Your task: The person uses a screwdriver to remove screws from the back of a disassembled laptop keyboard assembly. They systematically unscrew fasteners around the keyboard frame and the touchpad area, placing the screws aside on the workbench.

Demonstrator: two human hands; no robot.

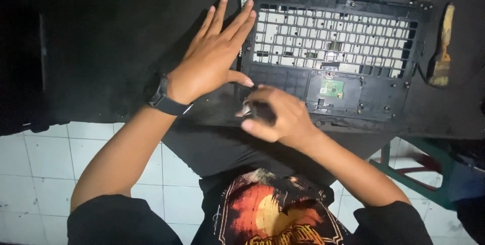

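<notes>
Worktop (101,48) left of the stripped laptop shell (333,53) lies bare; left hand (214,55) splayed flat, right hand (275,113) pinching a small dark part (252,108).

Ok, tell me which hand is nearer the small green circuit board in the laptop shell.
Right. The right hand is curled just left of and below the green circuit board; the left hand lies spread flat farther left, at the laptop shell's edge.

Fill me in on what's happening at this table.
A person is working on a stripped laptop shell that lies inside-up on a dark table. The left hand rests flat, fingers spread, at the shell's left edge. The right hand is closed around a small dark object at the shell's near left corner; what it is cannot be told. A paintbrush lies to the right of the shell.
</notes>
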